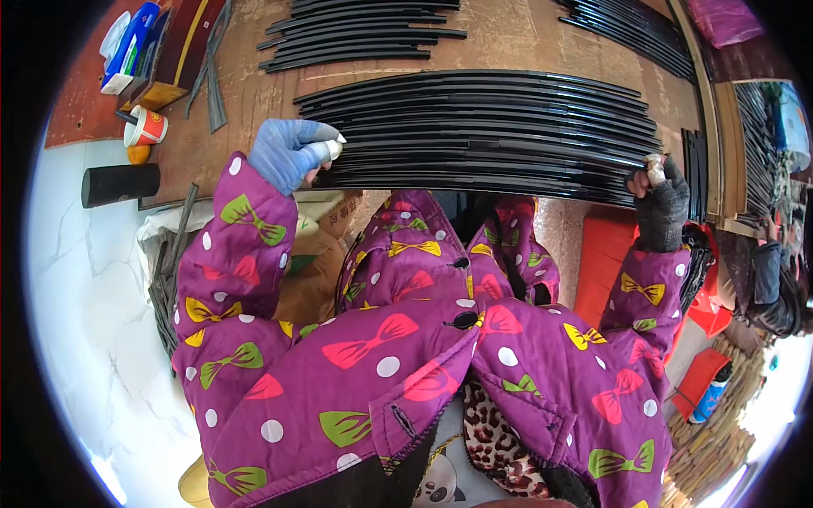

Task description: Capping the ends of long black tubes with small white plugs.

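Observation:
A wide row of long, thin black strips (491, 127) lies side by side along the near edge of the brown wooden table. At the row's left end is my left hand (292, 154), in a blue-grey glove with pale wraps on the fingertips. Its thumb and fingers are pinched on the end of a black strip. My right hand (660, 203), in a dark fingerless glove with a pale wrap on one finger, closes at the right end of the near strips. Its fingers are curled, and the strip end between them is partly hidden.
More black strips (360, 34) lie farther back, with another batch (635, 34) at the far right. On the left are a paper cup (146, 127), a black cylinder (121, 185) and a blue-and-white packet (129, 48). A wooden ledge (727, 152) borders the right side.

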A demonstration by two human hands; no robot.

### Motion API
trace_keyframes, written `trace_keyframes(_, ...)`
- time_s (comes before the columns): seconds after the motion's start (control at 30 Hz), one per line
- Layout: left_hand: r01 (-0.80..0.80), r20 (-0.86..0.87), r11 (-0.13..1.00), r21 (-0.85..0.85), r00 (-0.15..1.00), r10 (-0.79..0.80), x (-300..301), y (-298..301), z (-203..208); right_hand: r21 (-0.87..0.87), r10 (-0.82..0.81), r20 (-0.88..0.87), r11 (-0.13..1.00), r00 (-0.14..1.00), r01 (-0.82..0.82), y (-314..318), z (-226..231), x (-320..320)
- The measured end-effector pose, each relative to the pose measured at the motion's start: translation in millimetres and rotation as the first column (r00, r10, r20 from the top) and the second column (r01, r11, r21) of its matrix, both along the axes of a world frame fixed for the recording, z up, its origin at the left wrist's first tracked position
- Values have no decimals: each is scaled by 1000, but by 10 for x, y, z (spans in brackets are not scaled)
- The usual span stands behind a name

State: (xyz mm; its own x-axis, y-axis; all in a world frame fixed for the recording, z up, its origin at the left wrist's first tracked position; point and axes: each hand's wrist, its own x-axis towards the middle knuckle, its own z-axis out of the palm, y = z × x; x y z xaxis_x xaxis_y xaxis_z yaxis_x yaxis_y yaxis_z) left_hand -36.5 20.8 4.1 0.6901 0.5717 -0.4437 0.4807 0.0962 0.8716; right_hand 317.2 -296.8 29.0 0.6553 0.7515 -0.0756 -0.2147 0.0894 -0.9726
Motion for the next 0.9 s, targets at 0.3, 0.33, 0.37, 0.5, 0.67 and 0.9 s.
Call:
trace_keyframes(0.3, -24, -22, 987, 160, 999, 28, 101, -153, 147, -23, -2, 27, 1000, 1000, 3, -1, -71, -48)
trace_keyframes(0.33, 5, 2, 997, 82, 1000, -5, 62, -112, 137, -23, -3, 27, 1000, 1000, 3, -24, -53, -5)
trace_keyframes(0.37, 37, 27, 999, 3, 999, -37, 40, -85, 128, -9, 15, 51, 1000, 999, -14, -51, -30, 38)
trace_keyframes(0.5, 38, 14, 999, -13, 999, -38, 40, -43, 69, -6, 28, 60, 1000, 998, -28, 0, -5, 93)
trace_keyframes(0.67, 2, 28, 999, 46, 1000, -3, 74, -122, 51, -104, -44, 135, 993, 990, 59, 217, 102, -312)
trace_keyframes(0.9, -18, 2, 1000, -9, 1000, 18, 10, -86, 76, -40, -64, 86, 997, 994, 67, -15, 25, -50)
